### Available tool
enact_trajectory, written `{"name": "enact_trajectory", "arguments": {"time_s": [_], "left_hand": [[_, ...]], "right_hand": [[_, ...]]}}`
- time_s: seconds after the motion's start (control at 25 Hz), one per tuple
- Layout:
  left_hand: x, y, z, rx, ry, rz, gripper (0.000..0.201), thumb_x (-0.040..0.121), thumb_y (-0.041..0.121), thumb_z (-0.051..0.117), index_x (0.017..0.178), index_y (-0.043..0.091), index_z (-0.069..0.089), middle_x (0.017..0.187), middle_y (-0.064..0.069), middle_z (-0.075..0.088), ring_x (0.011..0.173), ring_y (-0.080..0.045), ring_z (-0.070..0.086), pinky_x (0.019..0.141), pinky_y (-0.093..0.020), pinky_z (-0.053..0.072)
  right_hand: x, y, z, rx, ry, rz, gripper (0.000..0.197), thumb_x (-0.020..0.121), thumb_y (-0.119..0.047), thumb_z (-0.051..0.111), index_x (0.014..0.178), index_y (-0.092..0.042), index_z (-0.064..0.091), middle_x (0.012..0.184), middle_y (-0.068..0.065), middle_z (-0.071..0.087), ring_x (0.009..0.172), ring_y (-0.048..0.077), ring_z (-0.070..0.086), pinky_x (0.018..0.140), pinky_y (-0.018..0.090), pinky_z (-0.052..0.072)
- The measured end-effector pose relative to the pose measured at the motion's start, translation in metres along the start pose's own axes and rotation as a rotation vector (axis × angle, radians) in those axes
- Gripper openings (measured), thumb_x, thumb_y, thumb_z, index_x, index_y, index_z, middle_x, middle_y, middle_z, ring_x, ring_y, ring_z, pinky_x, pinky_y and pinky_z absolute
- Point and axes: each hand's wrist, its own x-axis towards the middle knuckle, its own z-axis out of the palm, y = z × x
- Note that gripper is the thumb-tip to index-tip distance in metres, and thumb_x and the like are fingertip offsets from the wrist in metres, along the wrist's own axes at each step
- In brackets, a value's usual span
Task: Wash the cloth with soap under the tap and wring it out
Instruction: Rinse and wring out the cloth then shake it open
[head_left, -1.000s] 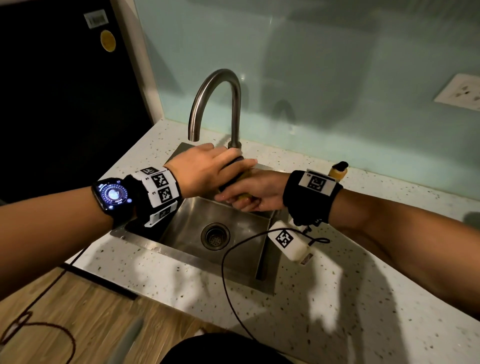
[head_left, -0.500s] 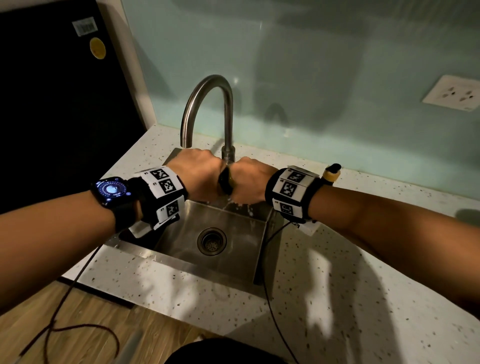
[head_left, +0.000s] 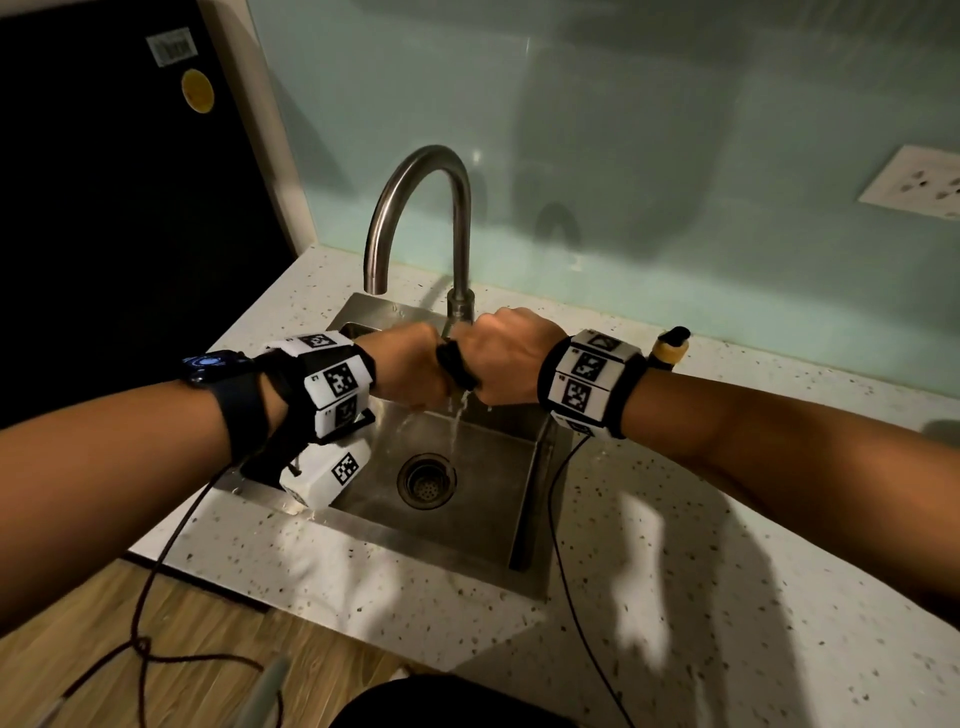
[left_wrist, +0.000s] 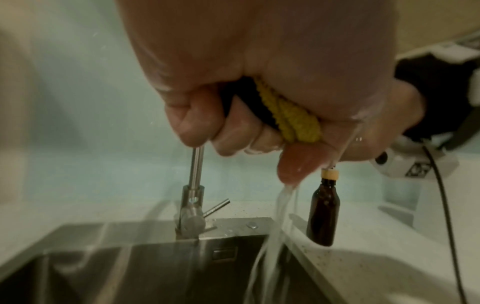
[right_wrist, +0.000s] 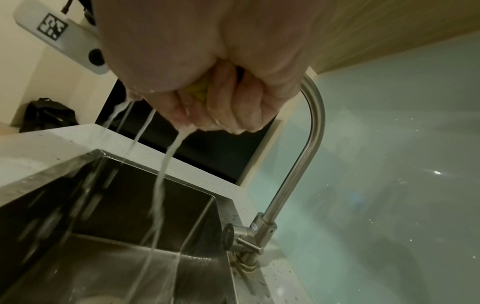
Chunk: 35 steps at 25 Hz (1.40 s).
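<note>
Both fists meet over the steel sink (head_left: 483, 556), twisted around the cloth (head_left: 456, 364), a dark strip of which shows between them. My left hand (head_left: 408, 369) grips one end; in the left wrist view the yellow and black cloth (left_wrist: 291, 115) bulges out of its curled fingers. My right hand (head_left: 501, 358) grips the other end, with a sliver of yellow cloth (right_wrist: 198, 91) between its fingers. Milky water (right_wrist: 161, 185) streams from both fists into the basin. The curved tap (head_left: 415, 208) stands just behind the hands, its spout to the left with no water seen leaving it.
A brown soap bottle (left_wrist: 323, 209) with a yellow cap stands on the speckled counter (head_left: 675, 597) right of the sink. The tap lever (right_wrist: 246, 244) sticks out at the tap's base. A wall socket (head_left: 914, 182) sits at the far right. Cables hang from both wrists.
The hands went from overlapping on the cloth to two fists side by side, twisting it. Water now runs from the cloth into the sink.
</note>
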Motion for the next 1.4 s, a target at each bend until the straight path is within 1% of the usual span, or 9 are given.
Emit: {"name": "enact_trajectory", "arguments": {"time_s": [0.28, 0.4, 0.52, 0.64, 0.72, 0.92, 1.04, 1.16, 1.4], "left_hand": [[0.002, -0.005, -0.003, -0.178, -0.109, -0.088, 0.005, 0.076, 0.007, 0.07, 0.079, 0.011, 0.068, 0.068, 0.0, 0.059, 0.055, -0.013, 0.053, 0.05, -0.021, 0.043], [-0.002, -0.013, -0.003, -0.056, 0.155, 0.005, 0.008, 0.083, 0.023, 0.068, 0.09, 0.025, 0.065, 0.085, 0.004, 0.065, 0.076, -0.014, 0.063, 0.07, -0.028, 0.055], [-0.004, -0.024, 0.002, 0.019, 0.357, 0.026, 0.029, 0.076, 0.035, 0.07, 0.098, 0.03, 0.053, 0.085, 0.005, 0.062, 0.08, -0.021, 0.065, 0.072, -0.032, 0.057], [-0.01, -0.032, 0.008, 0.104, 0.579, 0.109, 0.063, 0.072, 0.039, 0.075, 0.121, 0.023, 0.039, 0.103, -0.006, 0.064, 0.079, -0.031, 0.067, 0.066, -0.043, 0.059], [-0.017, -0.035, 0.013, 0.144, 0.679, 0.239, 0.084, 0.07, 0.043, 0.078, 0.137, 0.022, 0.032, 0.123, -0.008, 0.055, 0.089, -0.031, 0.066, 0.066, -0.045, 0.059], [-0.025, -0.04, 0.025, 0.36, 0.75, 0.403, 0.092, 0.079, 0.043, 0.071, 0.151, 0.02, 0.019, 0.149, -0.012, 0.042, 0.109, -0.032, 0.062, 0.074, -0.048, 0.059], [-0.027, -0.03, 0.022, 0.499, 0.742, 0.502, 0.068, 0.09, 0.037, 0.054, 0.148, 0.012, 0.028, 0.129, -0.012, 0.059, 0.088, -0.028, 0.066, 0.057, -0.042, 0.059], [-0.03, -0.014, 0.016, 0.492, 0.579, 0.354, 0.055, 0.096, 0.033, 0.05, 0.142, 0.007, 0.036, 0.105, -0.011, 0.064, 0.071, -0.029, 0.067, 0.054, -0.037, 0.057], [-0.02, -0.016, 0.018, 0.2, 0.25, 0.141, 0.033, 0.088, 0.019, 0.06, 0.119, 0.017, 0.049, 0.087, -0.001, 0.061, 0.077, -0.022, 0.061, 0.067, -0.031, 0.053]], "right_hand": [[0.002, 0.002, -0.001, 0.01, 0.036, -0.015, 0.032, 0.094, -0.025, 0.055, 0.124, -0.015, 0.053, 0.086, -0.003, 0.05, 0.073, 0.017, 0.052, 0.064, 0.024, 0.038], [-0.001, 0.002, 0.004, 0.337, 0.029, 0.095, 0.049, 0.091, -0.026, 0.063, 0.133, -0.014, 0.04, 0.086, -0.007, 0.046, 0.077, 0.015, 0.059, 0.054, 0.016, 0.032], [-0.007, 0.005, 0.01, 0.706, -0.041, 0.097, 0.066, 0.086, -0.048, 0.068, 0.137, -0.022, 0.033, 0.102, -0.01, 0.049, 0.085, 0.01, 0.053, 0.069, 0.02, 0.039], [-0.004, 0.015, 0.015, 0.941, -0.123, 0.046, 0.019, 0.096, -0.044, 0.056, 0.109, -0.031, 0.053, 0.087, -0.012, 0.06, 0.07, -0.001, 0.057, 0.068, 0.016, 0.042], [-0.002, 0.024, 0.02, 1.212, -0.166, 0.065, 0.02, 0.101, -0.035, 0.051, 0.093, -0.018, 0.057, 0.074, 0.003, 0.06, 0.055, 0.01, 0.055, 0.053, 0.019, 0.043], [-0.01, 0.028, 0.029, 1.669, -0.489, 0.113, 0.024, 0.102, -0.026, 0.049, 0.112, -0.005, 0.053, 0.079, 0.007, 0.059, 0.058, 0.013, 0.055, 0.055, 0.022, 0.046], [-0.011, 0.02, 0.029, 1.661, -0.547, 0.113, 0.019, 0.103, -0.019, 0.045, 0.108, -0.004, 0.056, 0.081, 0.007, 0.061, 0.062, 0.012, 0.059, 0.056, 0.021, 0.049], [-0.008, 0.018, 0.029, 1.514, -0.508, 0.15, 0.016, 0.103, -0.014, 0.043, 0.094, -0.009, 0.056, 0.076, 0.006, 0.057, 0.056, 0.01, 0.054, 0.053, 0.021, 0.045], [-0.016, 0.005, 0.012, 0.586, -0.283, -0.055, 0.028, 0.104, -0.022, 0.04, 0.08, -0.037, 0.042, 0.073, -0.014, 0.045, 0.064, 0.002, 0.044, 0.062, 0.008, 0.035]]}}
